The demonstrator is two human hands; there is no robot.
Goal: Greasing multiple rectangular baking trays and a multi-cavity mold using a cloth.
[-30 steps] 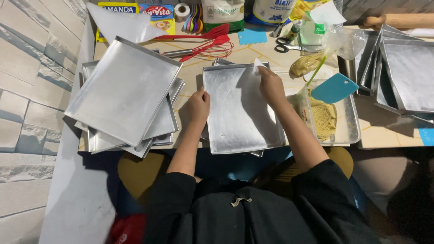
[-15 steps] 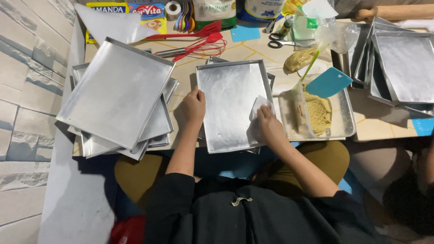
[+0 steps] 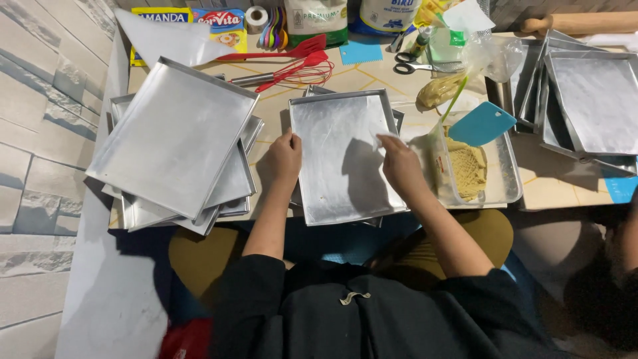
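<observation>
From the head view, a shallow rectangular metal tray [image 3: 342, 156] lies flat on the low table [image 3: 345, 80] directly in front of the person, its long axis running away from the body, its dull silver floor smooth and faintly streaked, with a low upturned rim all round. The left hand [image 3: 284, 158] grips the tray's left rim about halfway along, fingers curled over the edge and thumb on the floor side. The right hand [image 3: 399, 163] rests on the right part of the tray floor, fingers pinched on a small pale sheet [image 3: 379, 127], thin and translucent like paper or film, that lies just beyond the fingertips toward the tray's far right corner; whether it is lifted or pressed flat cannot be told. The right hand is the nearer one to that sheet; the left only steadies the rim. Another tray of the same kind shows beneath this one at its near and far edges. Left of the tray, a loose, skewed stack of like trays [image 3: 176, 143] overhangs the table edge. Right of it, touching or nearly so, a second tray holds a clear plastic bag of crumbly yellow dough [image 3: 465, 169], with a turquoise plastic scraper [image 3: 482, 125] over its far edge. Beyond the tray lie a red whisk [image 3: 299, 70] and scissors [image 3: 412, 63].
</observation>
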